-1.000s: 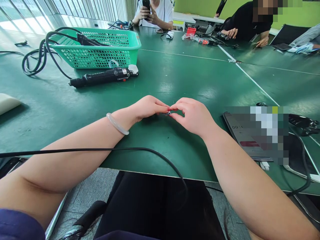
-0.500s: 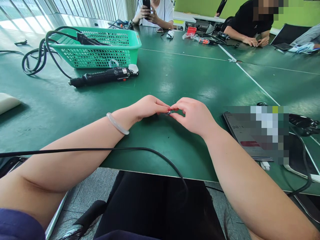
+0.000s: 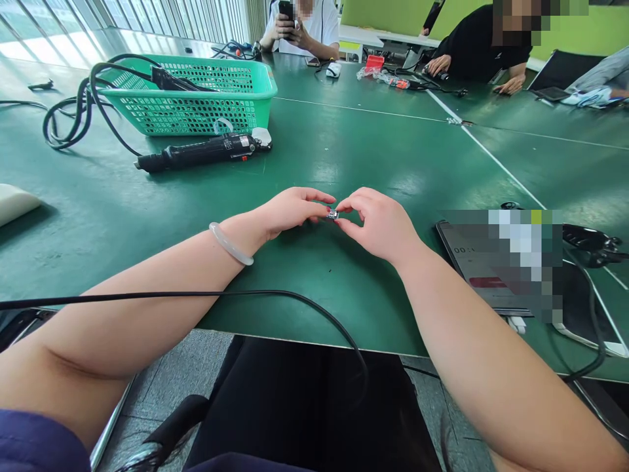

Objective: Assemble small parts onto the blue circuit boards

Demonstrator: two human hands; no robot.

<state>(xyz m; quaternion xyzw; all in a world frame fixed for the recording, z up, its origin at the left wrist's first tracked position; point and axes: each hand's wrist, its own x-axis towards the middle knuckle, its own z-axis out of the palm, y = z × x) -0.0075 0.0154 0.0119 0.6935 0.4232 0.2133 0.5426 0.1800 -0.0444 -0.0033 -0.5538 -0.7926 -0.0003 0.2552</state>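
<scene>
A small silvery metal part [image 3: 333, 214] with dark gaps sits between the fingertips of both hands, just over the table; its exact kind is too small to make out. My right hand [image 3: 381, 221] pinches its right side between thumb and forefinger. From the left, my left hand [image 3: 297, 208] has its thumb against the part and other fingers below, partly hidden. The left forefinger is raised and stretched above it. On my left wrist is a pale bangle [image 3: 230, 244].
Beyond my hands lie a black corded power tool [image 3: 201, 152] and a green plastic basket [image 3: 187, 105] with cables. A tablet-like device [image 3: 481, 265] is at right. A black cable [image 3: 275, 292] crosses my left forearm. Two people [image 3: 302, 29] [image 3: 484, 46] sit across the green table [image 3: 314, 321].
My left forefinger has lifted off the metal part, which now shows more of its face. The person at far right has moved their hands apart.
</scene>
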